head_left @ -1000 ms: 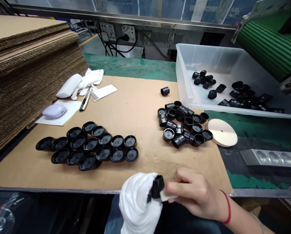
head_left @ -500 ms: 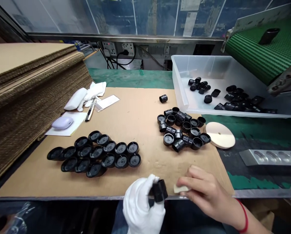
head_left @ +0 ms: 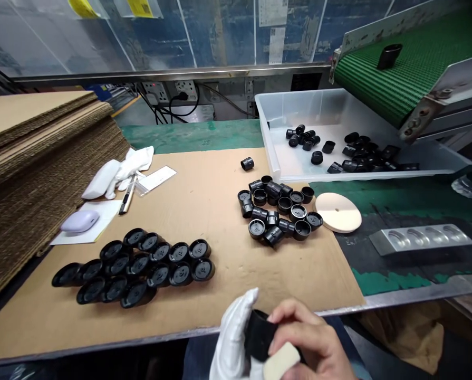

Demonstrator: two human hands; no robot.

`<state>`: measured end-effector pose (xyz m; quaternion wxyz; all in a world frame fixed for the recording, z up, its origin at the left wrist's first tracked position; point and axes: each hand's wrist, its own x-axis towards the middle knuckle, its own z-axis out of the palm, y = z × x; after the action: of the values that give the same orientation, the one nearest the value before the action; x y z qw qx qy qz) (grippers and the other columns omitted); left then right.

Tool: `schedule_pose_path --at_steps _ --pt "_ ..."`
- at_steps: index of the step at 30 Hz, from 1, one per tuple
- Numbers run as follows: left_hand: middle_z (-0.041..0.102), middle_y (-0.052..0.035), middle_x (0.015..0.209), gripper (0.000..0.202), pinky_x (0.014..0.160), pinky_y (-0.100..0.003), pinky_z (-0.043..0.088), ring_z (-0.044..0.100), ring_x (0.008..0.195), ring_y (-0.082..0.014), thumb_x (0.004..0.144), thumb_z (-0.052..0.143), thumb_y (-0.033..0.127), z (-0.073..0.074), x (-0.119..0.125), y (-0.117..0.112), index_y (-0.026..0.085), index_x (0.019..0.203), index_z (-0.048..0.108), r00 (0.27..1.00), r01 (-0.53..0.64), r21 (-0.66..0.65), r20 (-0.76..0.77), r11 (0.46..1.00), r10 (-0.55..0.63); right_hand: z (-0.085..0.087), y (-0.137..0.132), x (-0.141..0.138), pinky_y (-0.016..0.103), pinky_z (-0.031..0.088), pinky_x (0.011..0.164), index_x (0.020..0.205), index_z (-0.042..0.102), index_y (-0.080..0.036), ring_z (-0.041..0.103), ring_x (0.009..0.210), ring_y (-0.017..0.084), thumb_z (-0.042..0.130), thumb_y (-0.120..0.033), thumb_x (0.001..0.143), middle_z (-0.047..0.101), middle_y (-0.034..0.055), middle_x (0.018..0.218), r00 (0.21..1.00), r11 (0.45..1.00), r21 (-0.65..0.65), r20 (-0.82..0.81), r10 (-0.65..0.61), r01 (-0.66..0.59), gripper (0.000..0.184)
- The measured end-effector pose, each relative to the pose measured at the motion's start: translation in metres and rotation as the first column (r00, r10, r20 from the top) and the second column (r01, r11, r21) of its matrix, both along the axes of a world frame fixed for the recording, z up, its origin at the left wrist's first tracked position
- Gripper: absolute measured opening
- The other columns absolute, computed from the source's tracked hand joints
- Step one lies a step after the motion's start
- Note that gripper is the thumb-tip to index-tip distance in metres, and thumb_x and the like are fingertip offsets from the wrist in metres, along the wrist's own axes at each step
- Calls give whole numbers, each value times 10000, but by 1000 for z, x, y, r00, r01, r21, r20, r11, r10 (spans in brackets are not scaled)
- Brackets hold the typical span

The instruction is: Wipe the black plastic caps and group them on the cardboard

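In front of the table's near edge, a black plastic cap [head_left: 259, 335] is held between both hands. My left hand [head_left: 231, 338], in a white glove, is closed around its left side. My bare right hand [head_left: 317, 340] has its fingertips on the cap's right side and also grips a small cream-coloured pad [head_left: 282, 361] below them. Part of the cap is covered by the fingers. To the left, rows of black caps [head_left: 140, 263] stand with their round ends facing up. A looser cluster of caps [head_left: 285, 206] lies to the right, some upright and some on their sides.
A translucent bin [head_left: 265, 137] holding more caps stands under a green conveyor belt [head_left: 378, 74]. Nearby are a cream disc [head_left: 337, 212] and a metal block with round recesses [head_left: 421, 238]. Stacked cardboard [head_left: 41, 174], white gloves [head_left: 135, 163], a knife [head_left: 127, 198] and a lilac case [head_left: 79, 221] are left.
My right hand has moved left with the pad and now touches the cap in my left hand. My left hand's fingers have straightened upward. The whole view has shifted toward the right.
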<state>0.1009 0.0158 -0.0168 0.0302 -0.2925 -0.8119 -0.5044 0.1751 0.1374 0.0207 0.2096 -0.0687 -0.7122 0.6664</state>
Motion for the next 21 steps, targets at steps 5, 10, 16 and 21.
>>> schedule_pose_path --at_steps 5,10,16,21 --pt "680 -32 930 210 783 -396 548 648 871 -227 756 627 319 12 -13 -5 270 960 642 996 -49 -2 -80 999 49 8 14 6 264 527 751 851 693 -187 628 895 195 574 -512 839 615 105 959 998 995 81 21 -66 64 346" --pt "660 -45 909 275 798 -320 504 612 871 -164 745 644 176 10 -36 -5 190 1016 595 928 -1 -143 -369 990 -53 -4 29 17 225 512 620 979 660 -213 593 745 158 615 -283 851 569 55 854 947 908 293 30 -321 298 153" --pt "653 -51 897 261 788 -308 489 607 869 -161 735 650 182 4 -42 -11 167 990 596 897 12 -162 -434 987 -82 -8 44 25 261 465 627 1140 574 -205 560 772 171 540 -167 882 568 56 877 935 778 573 55 -351 258 263" --pt "660 -40 919 259 796 -315 498 618 879 -166 738 656 220 6 -36 -8 193 991 608 934 -1 -159 -353 987 -56 -7 57 20 328 451 735 1167 559 -215 550 875 206 514 -222 911 580 76 977 882 710 651 129 -452 269 261"
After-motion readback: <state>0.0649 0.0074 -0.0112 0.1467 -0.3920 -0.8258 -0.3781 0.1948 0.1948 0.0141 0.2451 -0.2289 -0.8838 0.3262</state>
